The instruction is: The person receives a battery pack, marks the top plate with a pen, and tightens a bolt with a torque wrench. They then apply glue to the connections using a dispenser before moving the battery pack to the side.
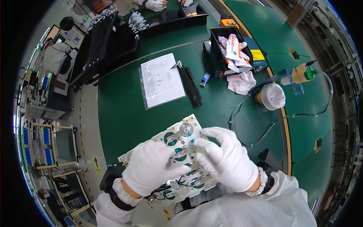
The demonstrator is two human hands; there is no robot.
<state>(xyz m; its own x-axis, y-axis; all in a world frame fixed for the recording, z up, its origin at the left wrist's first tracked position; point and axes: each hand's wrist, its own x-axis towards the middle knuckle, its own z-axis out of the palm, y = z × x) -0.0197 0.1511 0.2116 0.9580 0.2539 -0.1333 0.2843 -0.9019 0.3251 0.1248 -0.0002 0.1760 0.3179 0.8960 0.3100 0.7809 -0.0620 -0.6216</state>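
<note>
A white fixture plate (160,137) lies tilted at the near edge of the green table, in front of my body. It carries round dark openings, metal clamps, small blue caps (177,150) and black wires (184,184). My white-gloved left hand (149,166) is over its left side, the thumb stretched across the plate and apart from the bent forefinger; nothing shows between them. My right hand (228,160), gloved too, is at the plate's right side with its fingers curled and the tips close together near a blue cap. Whatever those tips hold is hidden.
Beyond the plate lie a sleeved paper sheet (160,81), a black bar-shaped tool (191,86) and a small blue bottle (205,79). A black bin (217,36) of packets and a white-lined container (273,97) with a looping hose stand right. Another person's gloved hands (156,5) work at the far side.
</note>
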